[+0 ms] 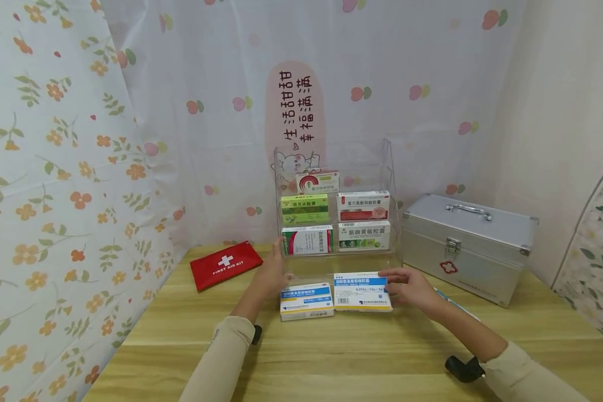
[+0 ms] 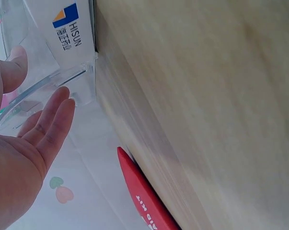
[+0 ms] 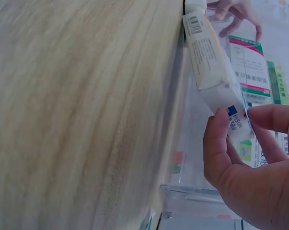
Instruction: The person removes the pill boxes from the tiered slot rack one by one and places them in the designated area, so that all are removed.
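And here's the right hand [image 1: 416, 290], thumb and fingers clamped on the end of the right-hand blue-and-white box [image 1: 363, 292] – the right wrist view shows the pinch plainly, a hold that looks chosen to leave the printed front uncovered and the tilt easy to adjust. That box stands tipped back at the foot of the clear rack [image 1: 362, 254], just right of its twin, the left-hand blue-and-white box [image 1: 307, 302]. Over to the left hand [image 1: 273, 274]: thumb and fingers well apart, nothing in its grasp, right beside the rack's left side, perhaps there to steady it; whether a fingertip touches, I can't tell. The stepped tiers seem meant to keep every label facing forward. Now the count: two blue-and-white boxes low in front, five more above – one pink-ringed box [image 1: 317, 182] up top, then a green box [image 1: 305, 209] beside a red-and-white box [image 1: 364, 207], then a pink-striped box [image 1: 307, 240] beside a white-and-green box [image 1: 364, 236]. Seven boxes, one rack, one red pouch [image 1: 226, 266] lying left on the wooden table [image 1: 352, 357], one silver case [image 1: 462, 245] at the right, both apparently set aside to leave the middle for the hands.
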